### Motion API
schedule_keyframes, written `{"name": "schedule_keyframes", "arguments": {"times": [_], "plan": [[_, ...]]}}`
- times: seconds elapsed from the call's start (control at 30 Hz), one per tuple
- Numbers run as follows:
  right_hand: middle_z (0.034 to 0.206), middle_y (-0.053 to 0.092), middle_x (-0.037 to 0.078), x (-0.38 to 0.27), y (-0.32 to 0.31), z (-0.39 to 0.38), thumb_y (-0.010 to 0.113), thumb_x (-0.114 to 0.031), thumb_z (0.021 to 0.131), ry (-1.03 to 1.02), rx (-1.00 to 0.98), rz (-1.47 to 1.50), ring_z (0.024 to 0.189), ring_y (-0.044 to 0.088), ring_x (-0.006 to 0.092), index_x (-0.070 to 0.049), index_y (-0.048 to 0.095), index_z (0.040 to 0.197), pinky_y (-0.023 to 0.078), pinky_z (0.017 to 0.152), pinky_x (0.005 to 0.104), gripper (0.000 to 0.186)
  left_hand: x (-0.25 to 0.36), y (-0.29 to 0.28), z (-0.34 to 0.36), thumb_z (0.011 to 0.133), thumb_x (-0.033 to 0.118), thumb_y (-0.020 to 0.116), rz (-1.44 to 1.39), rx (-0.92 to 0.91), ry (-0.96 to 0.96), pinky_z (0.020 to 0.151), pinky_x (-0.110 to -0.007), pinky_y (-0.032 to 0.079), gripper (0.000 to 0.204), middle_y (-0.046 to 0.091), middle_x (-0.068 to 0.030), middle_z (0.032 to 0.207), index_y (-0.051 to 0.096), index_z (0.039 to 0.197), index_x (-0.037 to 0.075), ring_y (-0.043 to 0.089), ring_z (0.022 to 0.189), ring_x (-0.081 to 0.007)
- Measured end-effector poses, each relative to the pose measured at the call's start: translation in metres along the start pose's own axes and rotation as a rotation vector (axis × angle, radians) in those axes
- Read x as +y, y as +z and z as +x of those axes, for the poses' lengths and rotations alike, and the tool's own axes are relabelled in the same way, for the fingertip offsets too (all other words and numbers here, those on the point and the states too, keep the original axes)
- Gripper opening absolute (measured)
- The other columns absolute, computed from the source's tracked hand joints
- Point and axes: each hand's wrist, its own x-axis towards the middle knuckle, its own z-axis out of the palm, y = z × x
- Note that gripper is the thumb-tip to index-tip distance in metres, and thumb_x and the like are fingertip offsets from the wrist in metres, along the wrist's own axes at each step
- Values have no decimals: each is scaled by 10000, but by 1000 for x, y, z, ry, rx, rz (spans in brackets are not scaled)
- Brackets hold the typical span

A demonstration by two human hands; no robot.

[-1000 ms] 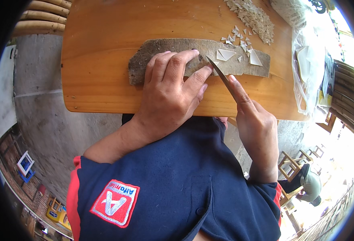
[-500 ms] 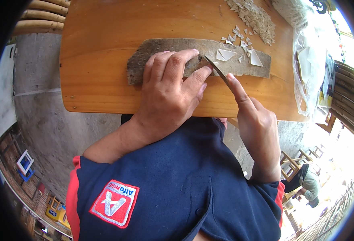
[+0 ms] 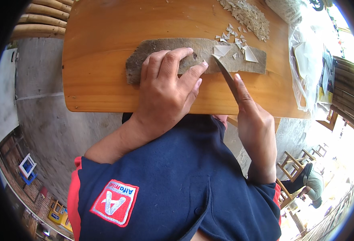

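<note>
A worn wooden board (image 3: 161, 45) lies along the near part of the table, bearing pale, thin cut pieces. My left hand (image 3: 165, 80) rests over its left half with fingers apart; one fingertip touches the board beside what looks like a tiny white scrap. In my right hand (image 3: 255, 116) is a dark knife (image 3: 228, 79), gripped with the index finger stretched along its back. The blade's tip meets the board at the edge of a white folded-looking piece (image 3: 222, 50). A larger white triangular piece (image 3: 249, 55) lies farther right on the board. The knife's handle is hidden in my hand.
Small white triangles (image 3: 225, 36) are scattered beyond the board, near a heap of pale chips (image 3: 251, 18). A clear plastic bag (image 3: 301, 60) hangs over the table's right edge. A person (image 3: 314, 184) bends near wooden stools at the lower right.
The knife and my right hand have moved slightly right, away from my left fingertips to the white piece. My left fingers have shifted a little left. The whole view has shifted slightly.
</note>
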Motion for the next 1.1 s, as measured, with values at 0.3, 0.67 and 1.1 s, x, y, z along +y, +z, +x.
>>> {"name": "schedule_keyframes", "arguments": {"times": [0.3, 0.67, 1.1], "plan": [[779, 664, 173, -1, 2, -8, 760, -30, 874, 16, -14, 88, 684, 687, 331, -174, 513, 1548, 535, 634, 465, 732, 1, 0, 2, 865, 147, 768, 1, -6, -3, 1022, -435, 440, 378, 624, -104, 1302, 743, 1242, 140, 549, 1162, -303], [756, 643, 168, -1, 2, -7, 762, -2, 845, -9, 8, 94, 654, 671, 335, -180, 480, 1569, 538, 620, 466, 797, -4, -3, 1, 858, 107, 771, -88, 4, 5, 1005, -445, 471, 386, 620, -121, 1305, 747, 1242, 136, 569, 1163, -322], [677, 601, 140, -18, 18, -7, 613, 86, 876, 33, -42, 70, 568, 648, 294, -121, 426, 1594, 545, 559, 444, 770, -5, -2, 0, 845, 84, 770, -77, 9, 26, 1001, -432, 484, 321, 628, -124, 1298, 780, 1165, 110, 570, 1156, -324]]}}
